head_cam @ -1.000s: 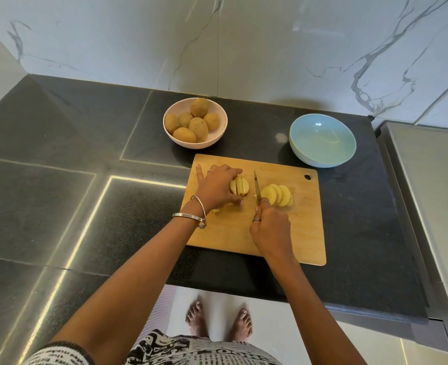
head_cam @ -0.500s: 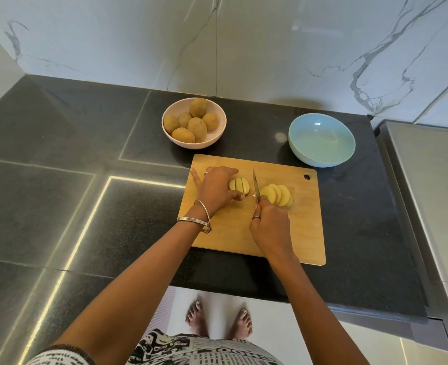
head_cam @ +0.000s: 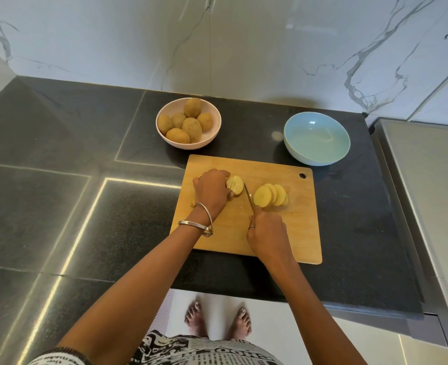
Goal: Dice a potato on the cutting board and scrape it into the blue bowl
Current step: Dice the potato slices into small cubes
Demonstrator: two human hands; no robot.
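Note:
A wooden cutting board (head_cam: 291, 233) lies on the dark counter. My left hand (head_cam: 212, 189) grips the uncut part of a potato (head_cam: 235, 184) on the board. My right hand (head_cam: 266, 230) holds a knife (head_cam: 248, 194), its blade standing just to the right of that piece. Several cut slices (head_cam: 270, 194) lean in a row to the right of the blade. The blue bowl (head_cam: 317, 138) stands empty behind the board's right corner.
A pink bowl (head_cam: 212, 135) with several whole potatoes sits behind the board's left corner. A marble wall runs along the back. A steel surface (head_cam: 425, 196) borders the counter on the right. The counter's front edge is just below the board.
My left hand has slid slightly over the potato piece, fingers pulled in. The knife blade now tilts a little and sits close against the uncut piece.

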